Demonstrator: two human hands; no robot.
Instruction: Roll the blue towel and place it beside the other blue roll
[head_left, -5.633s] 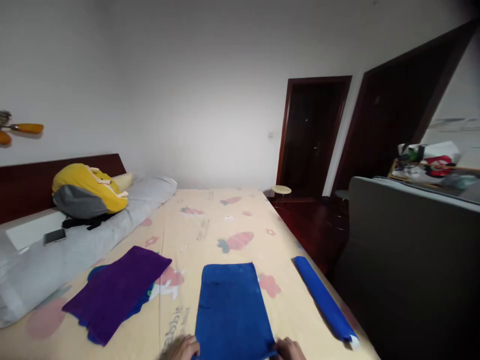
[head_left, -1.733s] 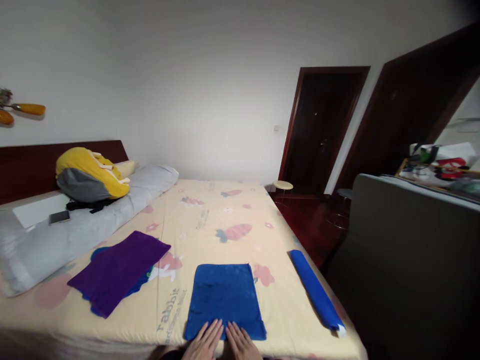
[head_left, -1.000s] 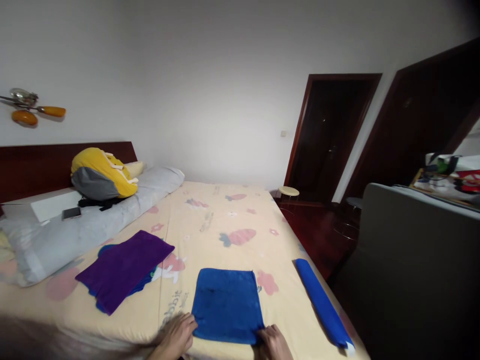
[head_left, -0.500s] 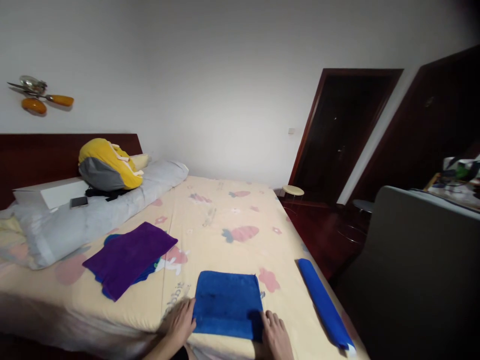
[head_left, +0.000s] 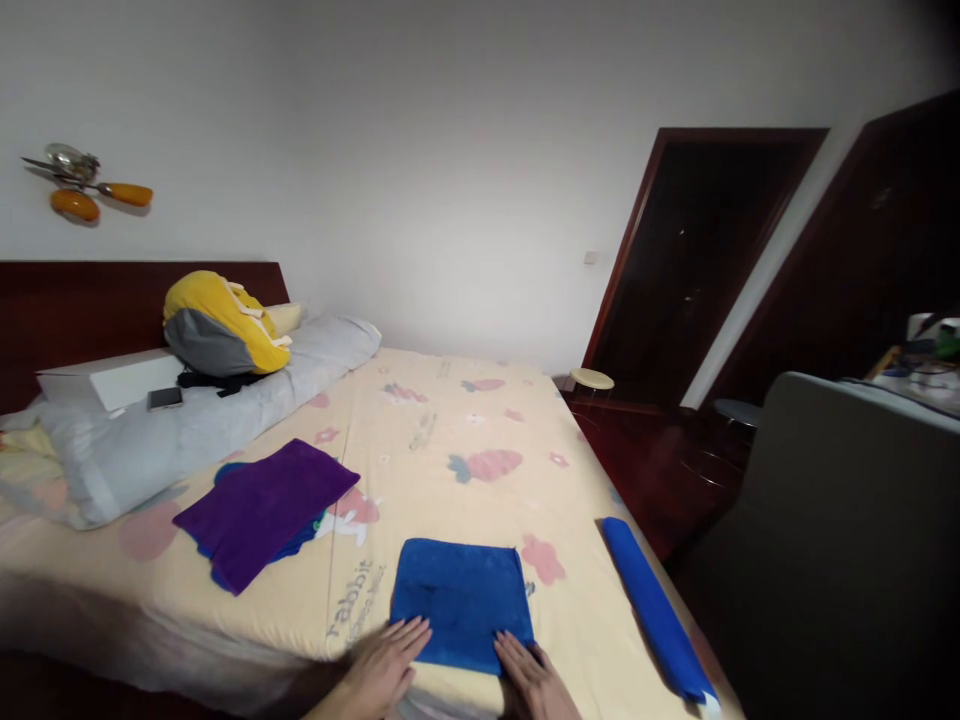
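A blue cloth (head_left: pixel 463 595), folded to a near square, lies flat at the front edge of the bed. My left hand (head_left: pixel 390 660) rests with its fingertips on the cloth's lower left corner, palm down. On the lower right corner lie the extended fingers of my right hand (head_left: pixel 529 672). Neither hand grips anything. To the left, a purple cloth (head_left: pixel 270 505) is spread over some blue cloths (head_left: pixel 300 540). A long blue folded item (head_left: pixel 651 608) with a white end lies along the bed's right edge.
Grey bedding (head_left: pixel 195 425) runs along the headboard (head_left: pixel 45 310), bearing a yellow and grey bag (head_left: pixel 225 325), a white box (head_left: pixel 135 378) and a dark phone-like object (head_left: pixel 165 399). Right of the bed are two stools (head_left: pixel 592 379) and a grey panel (head_left: pixel 847 530).
Both hands have shifted from the cloth's side edges inward onto its lower corners, fingers now flat. The camera view has moved slightly.
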